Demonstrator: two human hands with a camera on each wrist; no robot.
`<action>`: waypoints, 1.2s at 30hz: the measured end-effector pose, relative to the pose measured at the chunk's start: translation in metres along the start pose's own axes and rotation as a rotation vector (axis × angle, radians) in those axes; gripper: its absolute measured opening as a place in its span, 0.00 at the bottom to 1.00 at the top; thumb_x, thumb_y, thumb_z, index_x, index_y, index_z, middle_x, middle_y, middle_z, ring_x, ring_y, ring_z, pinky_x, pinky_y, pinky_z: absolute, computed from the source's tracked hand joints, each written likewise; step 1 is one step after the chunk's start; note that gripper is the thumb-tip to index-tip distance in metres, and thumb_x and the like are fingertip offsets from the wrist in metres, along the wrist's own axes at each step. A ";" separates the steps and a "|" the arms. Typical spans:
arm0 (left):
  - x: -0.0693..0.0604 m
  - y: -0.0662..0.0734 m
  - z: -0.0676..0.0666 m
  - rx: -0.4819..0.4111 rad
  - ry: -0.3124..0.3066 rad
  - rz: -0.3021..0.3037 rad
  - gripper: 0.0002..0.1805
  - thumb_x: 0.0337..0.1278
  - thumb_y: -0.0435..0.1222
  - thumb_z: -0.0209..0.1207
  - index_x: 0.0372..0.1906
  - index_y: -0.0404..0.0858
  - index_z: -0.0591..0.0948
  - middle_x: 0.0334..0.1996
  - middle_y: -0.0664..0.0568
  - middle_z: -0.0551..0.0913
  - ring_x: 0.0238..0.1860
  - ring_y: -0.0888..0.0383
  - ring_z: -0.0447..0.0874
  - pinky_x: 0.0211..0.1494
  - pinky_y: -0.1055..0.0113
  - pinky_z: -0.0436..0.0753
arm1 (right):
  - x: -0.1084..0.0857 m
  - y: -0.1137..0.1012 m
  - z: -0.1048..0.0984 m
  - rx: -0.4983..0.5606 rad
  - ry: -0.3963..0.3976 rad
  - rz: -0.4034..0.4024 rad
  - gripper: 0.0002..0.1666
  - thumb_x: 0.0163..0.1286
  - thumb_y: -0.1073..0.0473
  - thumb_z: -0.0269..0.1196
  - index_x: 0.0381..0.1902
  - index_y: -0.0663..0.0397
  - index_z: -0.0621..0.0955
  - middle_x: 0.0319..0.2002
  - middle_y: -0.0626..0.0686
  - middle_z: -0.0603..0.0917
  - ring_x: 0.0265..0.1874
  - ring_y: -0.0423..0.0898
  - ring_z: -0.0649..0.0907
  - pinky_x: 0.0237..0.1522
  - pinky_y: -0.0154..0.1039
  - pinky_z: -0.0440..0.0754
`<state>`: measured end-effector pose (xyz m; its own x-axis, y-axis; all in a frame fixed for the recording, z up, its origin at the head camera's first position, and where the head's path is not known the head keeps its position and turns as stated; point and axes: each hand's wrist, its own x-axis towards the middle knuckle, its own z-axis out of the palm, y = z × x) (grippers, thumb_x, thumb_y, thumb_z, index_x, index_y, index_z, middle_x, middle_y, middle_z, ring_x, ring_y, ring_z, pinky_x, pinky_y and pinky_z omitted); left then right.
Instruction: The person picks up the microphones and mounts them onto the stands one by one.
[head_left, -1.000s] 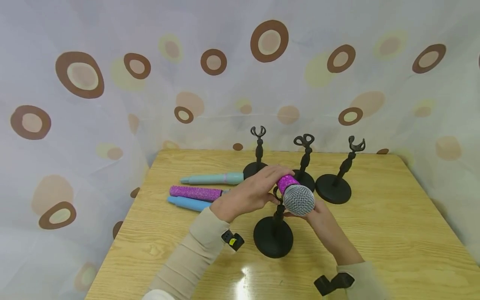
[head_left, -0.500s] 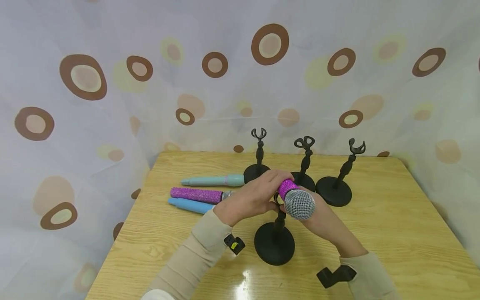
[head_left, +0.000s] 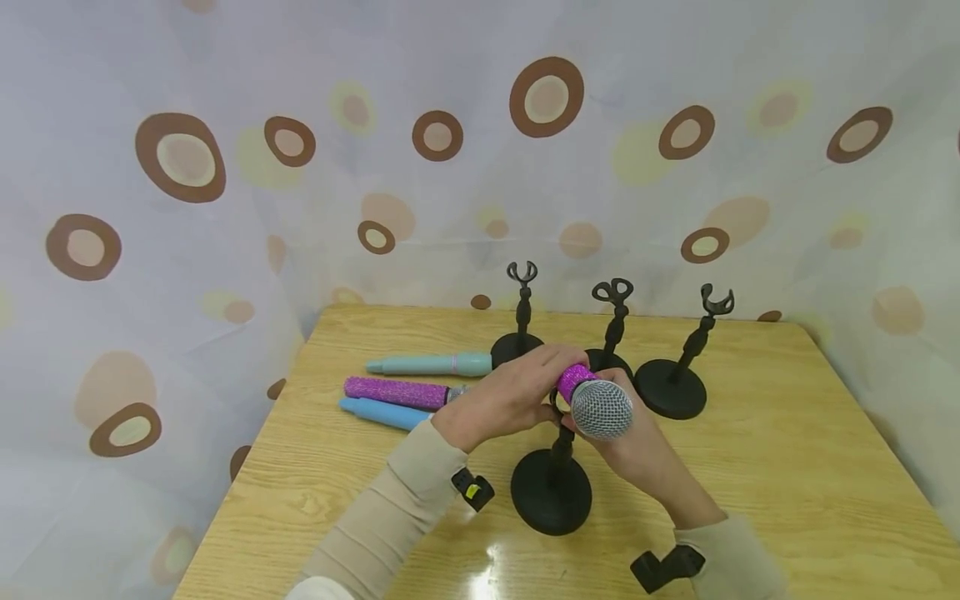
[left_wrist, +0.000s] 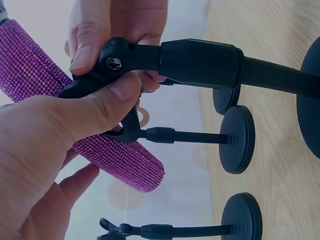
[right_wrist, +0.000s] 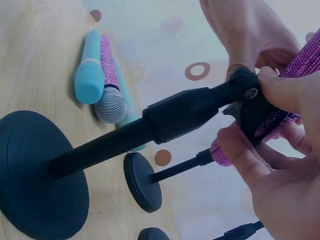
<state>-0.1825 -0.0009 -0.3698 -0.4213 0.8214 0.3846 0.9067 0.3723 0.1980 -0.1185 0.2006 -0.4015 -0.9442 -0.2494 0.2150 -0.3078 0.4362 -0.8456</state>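
Observation:
A pink glittery microphone (head_left: pixel 602 408) with a silver mesh head lies in the black clip at the top of the nearest stand (head_left: pixel 551 492). My left hand (head_left: pixel 506 402) curls round the microphone and clip from the left, its thumb on the clip (left_wrist: pixel 65 115). From the right, my right hand (head_left: pixel 637 442) pinches the clip (right_wrist: pixel 255 117) and the handle beside it. In the left wrist view, the handle (left_wrist: pixel 125 162) passes through the clip. The stand's round base rests on the table, though fingers partly cover the clip.
Three more black stands, one at the back (head_left: pixel 523 312), one beside it (head_left: pixel 615 321) and one to the right (head_left: pixel 670 387), hold nothing. Left of the hands lie a teal microphone (head_left: pixel 431 364), a pink glittery one (head_left: pixel 393 392) and a blue one (head_left: pixel 384 412). A patterned curtain hangs behind.
My right hand has moved up and in closer round the clip and microphone. The microphone's head has shifted slightly, and the whole head view has tilted a little.

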 end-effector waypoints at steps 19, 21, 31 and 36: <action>0.005 0.005 -0.001 -0.100 -0.083 -0.093 0.33 0.47 0.35 0.75 0.60 0.43 0.72 0.57 0.54 0.78 0.61 0.61 0.76 0.67 0.71 0.74 | -0.002 0.005 0.002 -0.009 0.031 -0.021 0.27 0.63 0.69 0.68 0.52 0.62 0.64 0.45 0.56 0.74 0.42 0.46 0.74 0.43 0.33 0.79; 0.005 0.005 -0.001 -0.093 -0.069 -0.078 0.31 0.49 0.33 0.73 0.59 0.42 0.73 0.56 0.54 0.79 0.59 0.61 0.77 0.66 0.72 0.75 | -0.001 0.007 0.002 -0.010 0.037 -0.048 0.26 0.62 0.72 0.67 0.51 0.62 0.64 0.44 0.57 0.73 0.42 0.45 0.74 0.42 0.32 0.78; 0.005 0.006 -0.001 -0.106 -0.033 -0.004 0.23 0.53 0.29 0.69 0.54 0.41 0.76 0.49 0.55 0.83 0.48 0.62 0.80 0.59 0.77 0.78 | 0.000 0.011 -0.003 0.001 0.020 -0.102 0.34 0.55 0.72 0.72 0.50 0.62 0.62 0.47 0.56 0.72 0.44 0.42 0.76 0.48 0.27 0.77; 0.004 0.007 0.000 -0.126 -0.031 -0.007 0.23 0.54 0.27 0.68 0.54 0.41 0.76 0.50 0.54 0.83 0.49 0.62 0.80 0.60 0.77 0.78 | -0.001 0.009 -0.004 -0.060 -0.002 -0.045 0.32 0.59 0.68 0.71 0.51 0.58 0.62 0.46 0.56 0.74 0.43 0.47 0.77 0.44 0.31 0.79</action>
<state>-0.1777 0.0049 -0.3670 -0.4252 0.8326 0.3549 0.8932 0.3226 0.3134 -0.1205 0.2077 -0.4072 -0.9291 -0.2714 0.2512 -0.3563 0.4753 -0.8044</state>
